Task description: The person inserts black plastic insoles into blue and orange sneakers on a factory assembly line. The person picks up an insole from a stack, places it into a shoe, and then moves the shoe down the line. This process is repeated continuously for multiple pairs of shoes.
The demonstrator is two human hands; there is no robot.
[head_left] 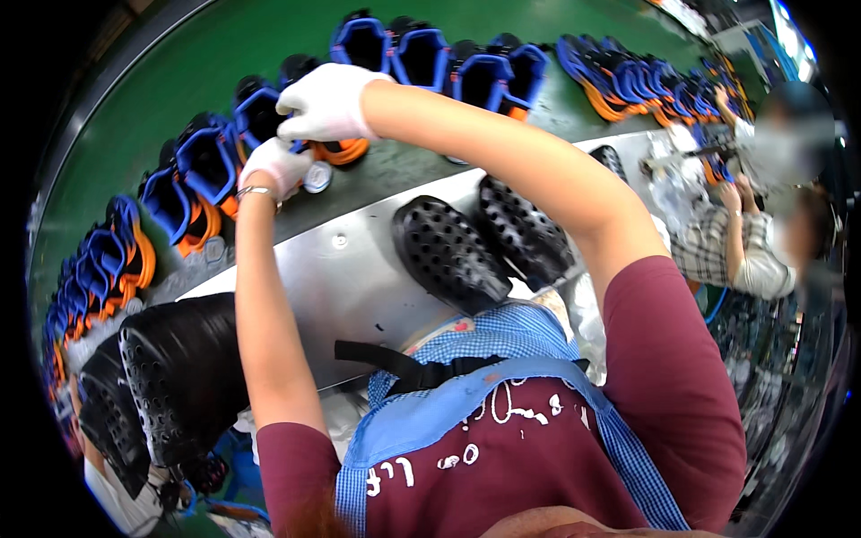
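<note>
My two white-gloved hands meet over a black, blue and orange shoe (342, 152) on the green belt. My right hand (330, 100) reaches across from the right, its fingers curled down above the shoe and covering most of its upper. Just below and to the left, my left hand (280, 167) is closed at the side of the same shoe. What either set of fingers pinches is hidden. Close to the left fingertips lies a small round white piece (317, 177). A similar shoe (257, 112) stands just left of the hands.
Rows of like shoes (420, 58) line the green belt (242, 40). Black perforated foot-shaped forms (448, 253) rest on a metal table (327, 269) before me. Two black boot-shaped forms (188, 359) are at left. Other people (749, 242) work at right beside clear plastic bags (674, 184).
</note>
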